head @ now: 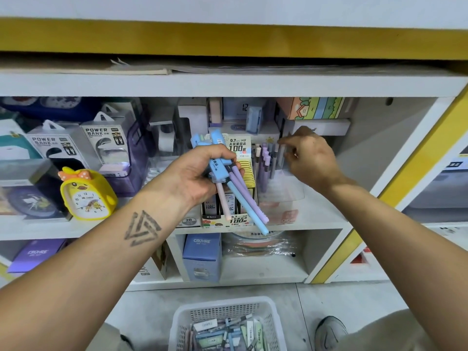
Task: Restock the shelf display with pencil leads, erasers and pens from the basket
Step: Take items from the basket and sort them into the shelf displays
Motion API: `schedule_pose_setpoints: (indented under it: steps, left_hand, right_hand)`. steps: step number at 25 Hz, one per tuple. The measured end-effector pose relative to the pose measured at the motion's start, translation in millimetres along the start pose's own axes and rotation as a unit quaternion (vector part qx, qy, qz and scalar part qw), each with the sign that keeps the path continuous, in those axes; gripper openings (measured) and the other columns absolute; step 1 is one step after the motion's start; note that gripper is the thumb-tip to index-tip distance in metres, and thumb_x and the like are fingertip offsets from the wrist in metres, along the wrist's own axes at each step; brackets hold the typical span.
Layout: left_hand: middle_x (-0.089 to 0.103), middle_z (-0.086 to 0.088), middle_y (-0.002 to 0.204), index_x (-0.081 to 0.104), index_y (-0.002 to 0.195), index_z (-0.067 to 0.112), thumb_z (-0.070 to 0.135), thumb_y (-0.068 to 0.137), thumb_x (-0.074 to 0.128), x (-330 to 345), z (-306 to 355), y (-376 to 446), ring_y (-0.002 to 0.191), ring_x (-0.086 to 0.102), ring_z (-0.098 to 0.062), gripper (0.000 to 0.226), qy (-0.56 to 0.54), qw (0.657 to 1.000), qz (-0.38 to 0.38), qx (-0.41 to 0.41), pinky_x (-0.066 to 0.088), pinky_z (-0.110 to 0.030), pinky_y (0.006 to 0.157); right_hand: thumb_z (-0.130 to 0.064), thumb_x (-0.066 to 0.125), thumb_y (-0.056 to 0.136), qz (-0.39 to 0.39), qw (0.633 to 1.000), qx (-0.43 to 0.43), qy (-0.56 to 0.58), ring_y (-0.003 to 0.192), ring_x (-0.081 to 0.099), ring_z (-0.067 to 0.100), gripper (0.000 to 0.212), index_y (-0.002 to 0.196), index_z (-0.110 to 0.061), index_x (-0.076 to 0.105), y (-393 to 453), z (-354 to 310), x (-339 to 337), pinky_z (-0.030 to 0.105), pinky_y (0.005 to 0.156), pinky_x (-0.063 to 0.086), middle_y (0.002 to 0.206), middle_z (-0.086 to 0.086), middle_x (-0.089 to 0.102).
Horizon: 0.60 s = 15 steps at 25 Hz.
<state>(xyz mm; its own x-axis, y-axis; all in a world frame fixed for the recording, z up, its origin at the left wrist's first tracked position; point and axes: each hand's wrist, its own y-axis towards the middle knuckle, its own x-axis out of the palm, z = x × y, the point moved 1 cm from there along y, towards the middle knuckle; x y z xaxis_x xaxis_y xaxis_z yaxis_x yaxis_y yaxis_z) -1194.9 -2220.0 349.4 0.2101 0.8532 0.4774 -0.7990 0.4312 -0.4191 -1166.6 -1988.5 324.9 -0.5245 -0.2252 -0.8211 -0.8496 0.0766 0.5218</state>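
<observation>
Head view: the left hand (195, 173) is closing around a bundle of pens (234, 188), pastel blue, purple and pink, their barrels pointing down and to the right in front of the shelf (316, 211). The right hand (311, 158) is reaching toward a clear pen holder (276, 178), its thumb and forefinger pinching together just above the upright pens (268, 158) standing there; whether the fingers are gripping one cannot be told. Just left of the holder, a pencil-lead display box (239, 153), printed 0.7 HB and 100, is sitting behind the held bundle with yellow packs (249, 171) ranked inside it. Farther left on the same shelf, power bank packages (101, 143) and a yellow duck clock (86, 196) are standing. In the compartment below, a blue carton (201, 254) is standing beside plastic-wrapped goods (260, 243). On the grey floor (329, 295), a white mesh basket (222, 307) is holding assorted small stationery packs (225, 333), near a grey shoe (330, 330).
</observation>
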Motion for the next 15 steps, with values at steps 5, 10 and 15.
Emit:
schedule_pose_setpoints:
  steps: [5, 10, 15]
  left_hand:
    - [0.059, -0.016, 0.076, 0.058, 0.084, 0.0, -0.011, 0.081, 0.063, -1.2, -0.5, -1.7, 0.07, 0.063, -0.027, 0.012, 0.002, 1.0, 0.001, 0.007, 0.06, -0.045, 0.076]
    - [0.06, -0.016, 0.073, 0.058, 0.082, 0.0, -0.011, 0.081, 0.061, 0.2, -2.1, -3.4, 0.067, 0.063, -0.025, 0.012, -0.005, 1.0, -0.001, 0.007, 0.058, -0.044, 0.08]
    - [0.06, -0.015, 0.068, 0.058, 0.079, -0.001, -0.011, 0.082, 0.061, 0.9, -1.5, -1.6, 0.065, 0.063, -0.025, 0.011, -0.015, 1.0, -0.001, 0.016, 0.06, -0.041, 0.075]
  right_hand:
    - [-0.005, 0.054, 0.09, -0.115, 0.987, 0.113, -0.018, 0.084, 0.056, 0.037, 0.021, 0.11, -0.003, 0.05, -14.2, -1.1, 0.0, 0.039, 0.068, 0.048, 0.08, 0.004, 0.049]
    - [-0.005, 0.052, 0.09, -0.165, 0.974, 0.152, -0.015, 0.091, 0.064, 0.038, 0.019, 0.109, -0.005, 0.052, -19.7, -5.1, -6.3, 0.045, 0.076, 0.056, 0.086, 0.009, 0.056]
    - [-0.032, 0.067, 0.093, -0.081, 0.972, 0.118, 0.187, 0.073, 0.064, 0.018, 0.02, 0.099, -0.013, 0.064, -7.0, -39.5, -24.2, 0.03, 0.063, 0.052, 0.082, 0.003, 0.07]
